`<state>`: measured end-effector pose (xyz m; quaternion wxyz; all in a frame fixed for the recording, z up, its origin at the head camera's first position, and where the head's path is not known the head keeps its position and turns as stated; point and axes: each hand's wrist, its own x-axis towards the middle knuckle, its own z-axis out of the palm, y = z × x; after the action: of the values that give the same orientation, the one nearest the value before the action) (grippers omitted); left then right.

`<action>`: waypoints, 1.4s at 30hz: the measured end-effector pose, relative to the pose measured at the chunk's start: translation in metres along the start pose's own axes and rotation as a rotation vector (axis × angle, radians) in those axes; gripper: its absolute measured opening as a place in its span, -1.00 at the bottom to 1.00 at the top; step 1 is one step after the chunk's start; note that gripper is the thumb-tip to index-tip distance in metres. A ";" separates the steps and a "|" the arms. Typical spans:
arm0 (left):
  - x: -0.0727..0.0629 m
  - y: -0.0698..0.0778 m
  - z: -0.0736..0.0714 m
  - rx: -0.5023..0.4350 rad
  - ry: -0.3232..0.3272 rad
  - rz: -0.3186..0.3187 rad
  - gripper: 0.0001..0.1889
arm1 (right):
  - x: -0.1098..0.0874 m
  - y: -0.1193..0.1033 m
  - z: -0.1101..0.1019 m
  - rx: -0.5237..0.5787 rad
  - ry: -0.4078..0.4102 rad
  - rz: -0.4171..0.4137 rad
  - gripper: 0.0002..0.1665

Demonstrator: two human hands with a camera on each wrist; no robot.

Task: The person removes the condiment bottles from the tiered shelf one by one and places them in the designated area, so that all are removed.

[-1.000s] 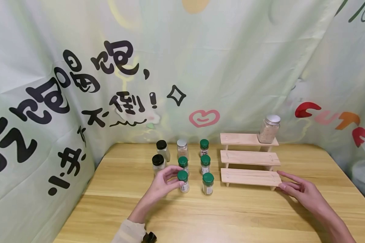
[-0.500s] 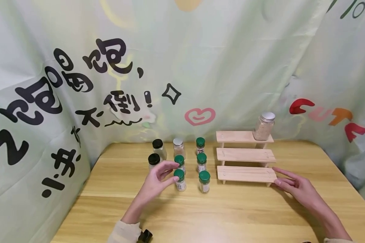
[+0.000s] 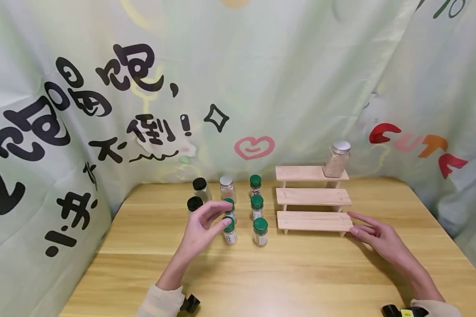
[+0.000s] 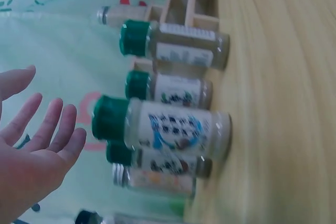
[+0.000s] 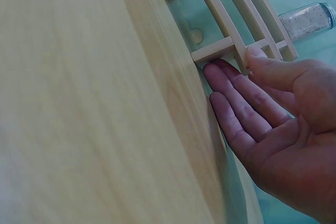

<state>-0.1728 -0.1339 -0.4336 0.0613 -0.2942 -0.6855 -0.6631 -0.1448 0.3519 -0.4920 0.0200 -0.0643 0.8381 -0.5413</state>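
Note:
In the head view my left hand (image 3: 200,226) hovers around a green-capped spice jar (image 3: 230,233), its thumb overlapping the cap. The left wrist view shows loose fingers above the labelled front jar (image 4: 178,129), with a gap to its cap. Another green-capped jar (image 3: 230,209) stands just behind, partly covered by the fingers. My right hand (image 3: 382,242) touches the right end of a three-step wooden rack (image 3: 313,221). From the right wrist, the thumb (image 5: 273,69) rests at the lowest plank's edge, and straight fingers (image 5: 241,108) lie by its leg.
A silver-lidded jar of pinkish grains (image 3: 337,160) stands on the rack's top step. More green-capped jars (image 3: 260,232) form a column left of the rack. Behind my left hand are black-capped jars (image 3: 201,189) and a silver-lidded jar (image 3: 227,188). A printed curtain (image 3: 301,88) hangs behind the table.
The head view has shifted, moving the whole scene left and slightly up. My left hand has loosened from the front green-capped jar, its fingers spreading a little. The right hand stays at the rack's end.

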 end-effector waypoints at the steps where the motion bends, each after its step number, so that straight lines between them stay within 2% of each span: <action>1: 0.002 0.003 0.002 -0.013 -0.005 0.010 -0.66 | 0.001 -0.001 0.000 -0.003 0.001 -0.001 -0.35; 5: 0.012 0.012 0.011 -0.042 -0.022 0.025 -0.66 | 0.004 -0.001 0.000 0.014 0.000 -0.022 -0.37; 10: 0.025 0.018 0.025 -0.054 -0.029 0.053 -0.66 | 0.003 0.001 0.002 0.028 -0.010 -0.036 -0.38; 14: 0.037 0.021 0.038 -0.076 -0.028 0.050 -0.65 | 0.001 0.002 0.002 0.021 -0.010 -0.030 -0.37; 26: 0.066 0.017 0.080 -0.102 -0.054 -0.014 -0.64 | 0.001 0.003 0.003 0.036 0.001 -0.017 -0.36; 32: 0.080 0.015 0.098 -0.121 -0.058 0.005 -0.63 | 0.001 0.004 0.004 0.043 -0.005 -0.020 -0.37; 42: 0.101 0.010 0.124 -0.178 -0.020 -0.022 -0.62 | 0.001 0.005 0.003 0.057 -0.011 -0.034 -0.38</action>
<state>-0.2124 0.0147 -0.3909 0.0209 -0.2977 -0.6276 -0.7191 -0.1460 0.3506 -0.4977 0.0173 -0.0809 0.8209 -0.5650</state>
